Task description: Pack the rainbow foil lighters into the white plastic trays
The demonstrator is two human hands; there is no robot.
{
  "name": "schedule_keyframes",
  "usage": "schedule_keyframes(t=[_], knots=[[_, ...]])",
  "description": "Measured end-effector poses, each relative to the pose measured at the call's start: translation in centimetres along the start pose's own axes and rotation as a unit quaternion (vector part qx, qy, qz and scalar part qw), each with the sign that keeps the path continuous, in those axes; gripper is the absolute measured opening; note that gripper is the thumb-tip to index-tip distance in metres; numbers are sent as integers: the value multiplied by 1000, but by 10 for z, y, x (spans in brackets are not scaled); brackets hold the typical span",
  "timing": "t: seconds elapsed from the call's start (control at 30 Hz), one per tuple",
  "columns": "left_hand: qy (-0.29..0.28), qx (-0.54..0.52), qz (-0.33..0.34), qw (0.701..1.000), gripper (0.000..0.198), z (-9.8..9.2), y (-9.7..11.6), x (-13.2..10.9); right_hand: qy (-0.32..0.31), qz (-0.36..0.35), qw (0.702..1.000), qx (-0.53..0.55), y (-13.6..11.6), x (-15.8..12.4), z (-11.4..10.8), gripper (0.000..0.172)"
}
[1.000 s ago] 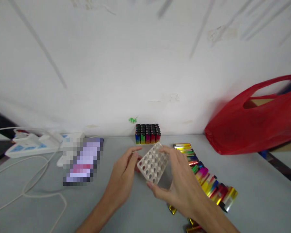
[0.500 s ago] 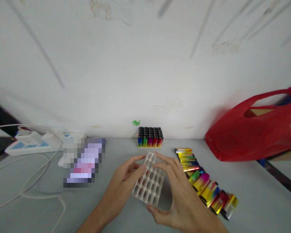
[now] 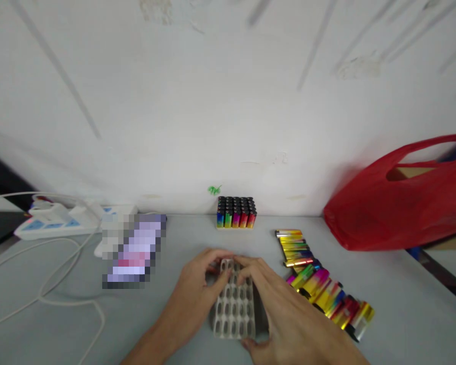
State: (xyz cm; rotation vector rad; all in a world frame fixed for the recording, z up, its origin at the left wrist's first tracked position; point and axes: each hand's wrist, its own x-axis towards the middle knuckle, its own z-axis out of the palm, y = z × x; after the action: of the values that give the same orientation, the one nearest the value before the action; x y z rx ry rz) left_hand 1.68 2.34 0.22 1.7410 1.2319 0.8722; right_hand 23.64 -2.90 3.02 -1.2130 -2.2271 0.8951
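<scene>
The grey flat table [image 3: 395, 304] meets the white wall [image 3: 213, 111] beyond the fingers, with bare room to their left. The red plastic bag [image 3: 399, 203] sits far right of the fingers, and the row of shiny rainbow-coloured lighters [image 3: 319, 281] lies just right of them. The left hand [image 3: 195, 291] and right hand [image 3: 277, 309] grip the white plastic tray with oval holes [image 3: 233, 309], flat on the table between them.

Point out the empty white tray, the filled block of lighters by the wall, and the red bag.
white tray [image 3: 233, 312], head view, on its holed top face.
block of lighters [image 3: 236, 212], head view, front row.
red bag [image 3: 395, 213], head view, front side.

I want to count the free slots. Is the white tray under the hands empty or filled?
Empty. Every visible slot of the tray shows as an open hole, nothing in it; both hands cover its edges.
</scene>
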Motion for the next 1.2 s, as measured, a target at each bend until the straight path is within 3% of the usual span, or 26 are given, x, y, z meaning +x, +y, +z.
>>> schedule_keyframes(t=[0.13, 0.17, 0.23, 0.3, 0.33, 0.4, 0.57, 0.73, 1.03, 1.2], knots=[[14, 38, 16, 999, 29, 1, -4, -1, -16, 6, 1000, 10, -2, -4, -5, 79], [18, 45, 19, 999, 30, 1, -5, -2, -3, 14, 1000, 12, -1, -3, -5, 74], [27, 56, 21, 998, 31, 2, -7, -3, 70, 33, 997, -11, 8, -2, -8, 46], [34, 63, 18, 997, 32, 2, -7, -3, 186, 52, 977, -87, 23, 1, -12, 22], [35, 65, 16, 997, 33, 2, -7, -4, 235, 61, 960, -140, 33, 3, -15, 20], [36, 67, 14, 997, 33, 3, -7, -4, 276, 93, 927, -238, 52, 6, -22, 22], [42, 69, 10, 997, 35, 5, -6, -3, 255, 129, 903, -320, 87, 9, -35, 43], [41, 65, 11, 997, 39, 8, -6, -2, 232, 128, 906, -330, 97, 6, -36, 39], [34, 59, 1, 998, 39, 8, -6, -3, 259, 122, 913, -290, 107, 7, -38, 20], [31, 52, -1, 998, 41, 8, -7, -5, 260, 99, 928, -248, 96, 4, -41, 19]])
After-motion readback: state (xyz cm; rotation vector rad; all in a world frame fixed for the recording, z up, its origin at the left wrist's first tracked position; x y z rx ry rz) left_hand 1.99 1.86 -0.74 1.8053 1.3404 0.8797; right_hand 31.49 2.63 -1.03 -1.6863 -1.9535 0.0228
